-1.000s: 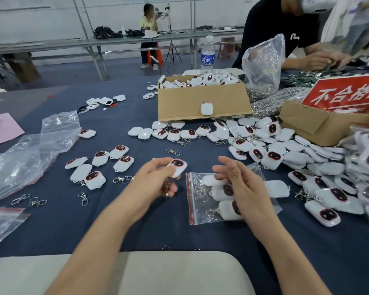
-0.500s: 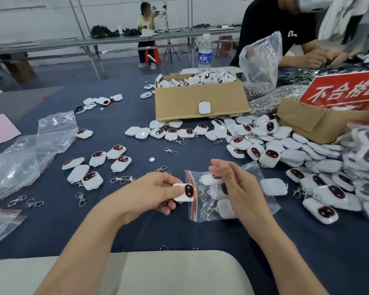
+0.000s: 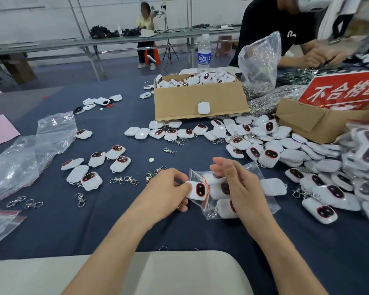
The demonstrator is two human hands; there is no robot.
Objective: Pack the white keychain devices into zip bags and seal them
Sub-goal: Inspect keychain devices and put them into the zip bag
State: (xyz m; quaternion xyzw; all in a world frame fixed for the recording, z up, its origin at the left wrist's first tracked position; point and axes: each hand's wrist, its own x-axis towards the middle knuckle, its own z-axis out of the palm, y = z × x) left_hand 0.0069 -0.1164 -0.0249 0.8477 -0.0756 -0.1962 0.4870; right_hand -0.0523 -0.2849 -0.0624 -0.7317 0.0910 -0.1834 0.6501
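One seemingly light, rigid keychain device (image 3: 197, 190) sits pinched edgewise in the left hand (image 3: 168, 188); right hand (image 3: 239, 188) pinches the mouth of the limp zip bag (image 3: 266, 202).

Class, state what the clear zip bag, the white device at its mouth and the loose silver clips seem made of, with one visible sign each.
Clear zip bag with red seal strip: thin glossy plastic film; see-through, crinkled, glinting.
White keychain device with dark face: probably hard moulded plastic; smooth shell, soft highlights.
Loose silver clips: seemingly polished metal; bright reflections.
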